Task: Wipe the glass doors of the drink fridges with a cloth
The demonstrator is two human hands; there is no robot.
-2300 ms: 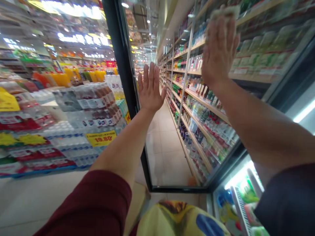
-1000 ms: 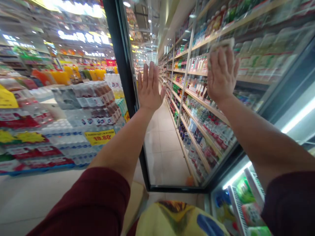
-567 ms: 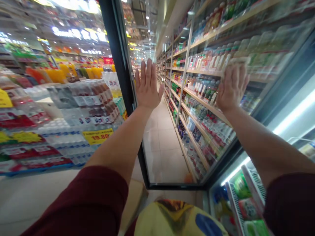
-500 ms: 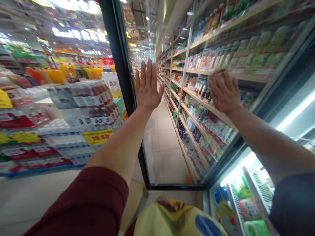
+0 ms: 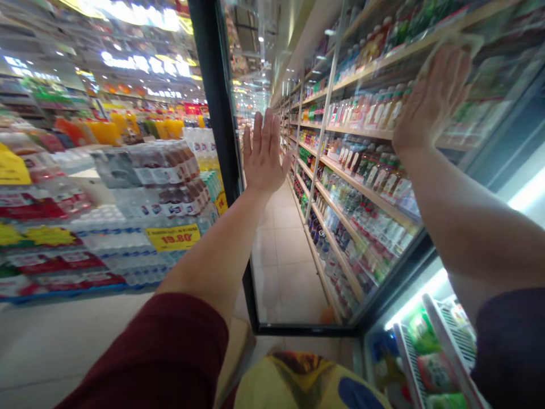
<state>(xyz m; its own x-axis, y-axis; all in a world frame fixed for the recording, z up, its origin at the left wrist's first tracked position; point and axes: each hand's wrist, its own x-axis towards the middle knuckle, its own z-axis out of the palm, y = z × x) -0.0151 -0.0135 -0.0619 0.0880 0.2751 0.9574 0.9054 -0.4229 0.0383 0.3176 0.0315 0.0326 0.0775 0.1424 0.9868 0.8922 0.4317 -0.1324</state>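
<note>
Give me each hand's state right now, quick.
Left hand: open, fingers up, palm toward the glass door, holding nothing visible.
Right hand: open and blurred, fingers extended over what looks like a pale cloth.

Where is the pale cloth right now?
The pale cloth is at the head view's upper right, under the right hand, against the glass door.

The left sleeve is deep maroon, short, its hem ending near the elbow with a seam line; the right sleeve looks darker, purplish, slightly blurred. Left fingers and right fingers are bare, as are both forearms. A yellow garment front carries brown-orange print and a dark blue oval.
</note>
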